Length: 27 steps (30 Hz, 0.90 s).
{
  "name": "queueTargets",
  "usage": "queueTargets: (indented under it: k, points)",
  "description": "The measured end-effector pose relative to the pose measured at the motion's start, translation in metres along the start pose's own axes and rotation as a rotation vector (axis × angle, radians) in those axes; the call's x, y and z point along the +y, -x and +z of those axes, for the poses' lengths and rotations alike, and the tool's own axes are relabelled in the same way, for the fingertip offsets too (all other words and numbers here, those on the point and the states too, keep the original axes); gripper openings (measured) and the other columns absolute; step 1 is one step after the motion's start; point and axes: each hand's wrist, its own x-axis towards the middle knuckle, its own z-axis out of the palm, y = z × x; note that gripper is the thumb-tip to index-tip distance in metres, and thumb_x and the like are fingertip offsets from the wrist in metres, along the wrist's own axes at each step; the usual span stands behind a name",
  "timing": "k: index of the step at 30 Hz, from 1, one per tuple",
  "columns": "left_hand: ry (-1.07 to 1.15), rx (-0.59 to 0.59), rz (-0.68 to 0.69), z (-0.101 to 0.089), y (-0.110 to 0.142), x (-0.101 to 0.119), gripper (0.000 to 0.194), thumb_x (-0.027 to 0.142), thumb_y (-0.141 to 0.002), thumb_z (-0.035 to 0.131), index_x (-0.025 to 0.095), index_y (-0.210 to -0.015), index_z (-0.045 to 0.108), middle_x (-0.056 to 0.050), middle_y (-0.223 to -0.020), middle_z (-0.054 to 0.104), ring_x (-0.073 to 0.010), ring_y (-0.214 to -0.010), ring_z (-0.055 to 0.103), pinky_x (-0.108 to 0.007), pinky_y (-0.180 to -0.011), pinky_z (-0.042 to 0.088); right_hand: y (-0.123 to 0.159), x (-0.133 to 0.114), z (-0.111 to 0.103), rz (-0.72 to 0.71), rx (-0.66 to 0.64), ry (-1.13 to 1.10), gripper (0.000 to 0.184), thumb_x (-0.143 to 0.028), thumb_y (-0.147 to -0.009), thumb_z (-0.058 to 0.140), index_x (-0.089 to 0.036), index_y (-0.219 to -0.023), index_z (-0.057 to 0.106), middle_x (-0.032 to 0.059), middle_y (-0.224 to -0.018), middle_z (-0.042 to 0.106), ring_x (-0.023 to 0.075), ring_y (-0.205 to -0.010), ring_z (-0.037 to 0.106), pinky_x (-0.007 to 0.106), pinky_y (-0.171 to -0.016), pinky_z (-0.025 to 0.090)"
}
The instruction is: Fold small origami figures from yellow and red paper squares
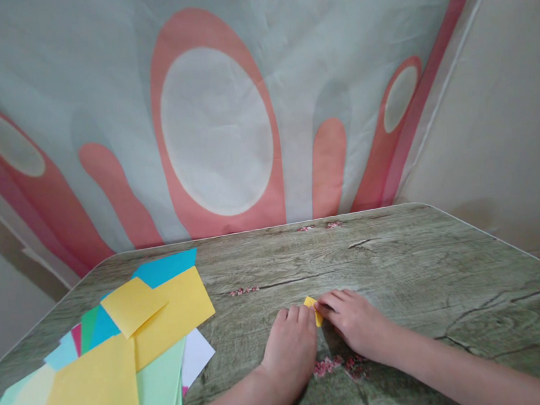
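Note:
Between my two hands is a small piece of folded yellow paper (318,318), close to the tabletop. Only its top corner and a narrow strip show; the rest is covered by fingers. My left hand (293,343) is closed against the paper's left side, with its fingertips curled out of sight. From the right, my right hand (354,319) pinches the paper's edge with thumb and fingers. The two hands nearly meet at the paper.
A wood-patterned table (404,265) with printed pink blossoms spreads under my arms. On the left lies an overlapping heap of coloured paper sheets (91,392), yellow, blue, green and white. Behind the table's far edge hangs a pink-and-grey patterned sheet (217,130).

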Motion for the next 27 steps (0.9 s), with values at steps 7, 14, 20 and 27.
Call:
queueTargets:
  k: [7,14,20,27]
  points:
    - [0.001,-0.006,0.004,-0.001,-0.001,-0.002,0.034,0.012,-0.081,0.047,0.011,-0.115,0.052,-0.011,-0.095,0.058,-0.0243,-0.088,0.051,-0.035,-0.072,0.039,-0.001,-0.004,0.001,-0.004,-0.049,0.099,0.021,-0.009,-0.085,0.047,-0.015,-0.1,0.059,0.0067,-0.09,0.06,0.0216,-0.084,0.053,0.035,-0.07,0.04]
    - [-0.039,-0.058,-0.02,-0.005,0.0,-0.005,0.026,0.017,-0.08,0.051,0.011,-0.104,0.06,-0.013,-0.097,0.058,-0.0265,-0.094,0.049,-0.035,-0.073,0.039,0.0,-0.003,0.002,0.0,-0.072,0.136,0.02,-0.01,-0.083,0.049,-0.015,-0.1,0.059,0.0065,-0.09,0.06,0.0217,-0.083,0.054,0.035,-0.066,0.039]
    - [0.0,-0.07,-0.008,-0.007,0.001,-0.009,0.023,0.014,-0.08,0.049,0.01,-0.099,0.062,-0.014,-0.098,0.058,-0.0272,-0.097,0.049,-0.036,-0.074,0.041,0.001,-0.003,-0.006,0.004,-0.115,0.137,0.021,-0.007,-0.08,0.05,-0.015,-0.097,0.061,0.0073,-0.095,0.061,0.0213,-0.086,0.055,0.033,-0.064,0.04]
    - [0.104,-0.08,-0.009,-0.01,-0.002,-0.02,0.023,0.014,-0.079,0.047,0.012,-0.096,0.062,-0.011,-0.094,0.058,-0.0244,-0.093,0.052,-0.035,-0.078,0.042,0.001,-0.003,-0.002,0.065,-0.079,0.066,0.025,-0.005,-0.081,0.046,-0.015,-0.097,0.063,0.0072,-0.096,0.062,0.0205,-0.085,0.056,0.032,-0.073,0.042]
